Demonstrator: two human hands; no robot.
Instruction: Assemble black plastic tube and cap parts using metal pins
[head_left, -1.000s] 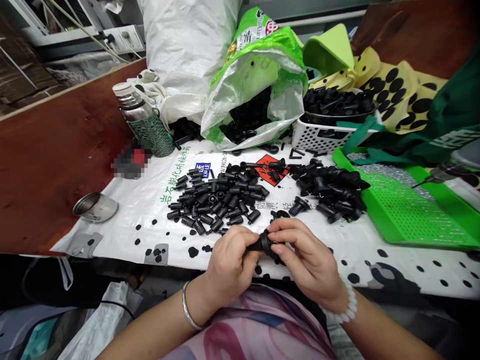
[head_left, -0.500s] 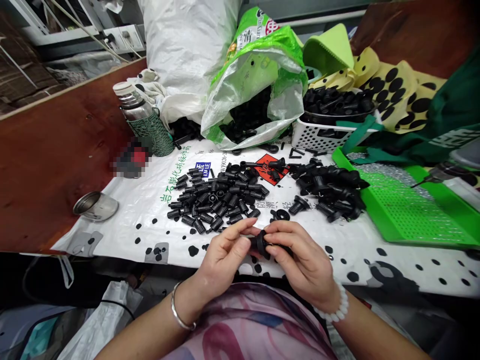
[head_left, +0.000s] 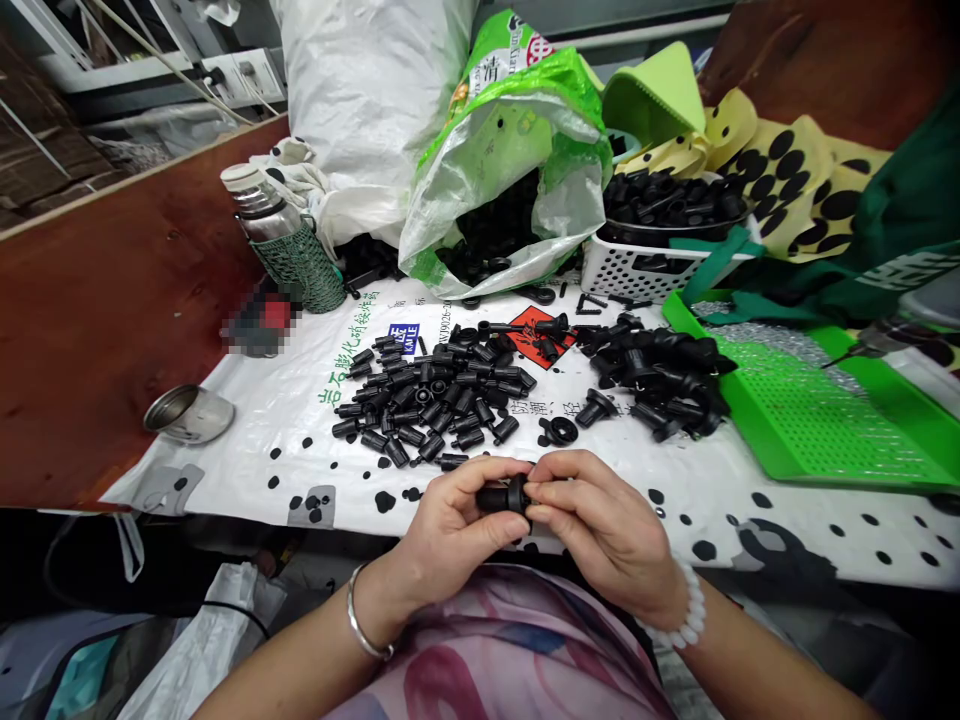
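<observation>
Both hands meet over the front edge of the table around one black plastic part [head_left: 493, 499], a cylinder with a wider round flange. My left hand [head_left: 457, 525] is closed on the cylinder end, thumb below and fingers above. The fingers of my right hand [head_left: 600, 520] pinch the flange end; its far side is hidden behind them. Just beyond lies a pile of small black cylinders [head_left: 427, 395]. To its right is a heap of larger black flanged parts [head_left: 660, 380], with a loose black ring-shaped piece [head_left: 559, 432] nearer my hands.
A green perforated tray [head_left: 817, 420] stands at the right, with a thin-tipped tool [head_left: 877, 340] over it. Behind are a white basket [head_left: 637, 265] of black parts and an open green bag [head_left: 517, 110]. A metal cup [head_left: 191, 415] and a thermos [head_left: 285, 240] stand left.
My left hand has shifted its fingers and closed around the cylinder, so more of the part shows. My right hand stays at the flange end. The piles look unchanged.
</observation>
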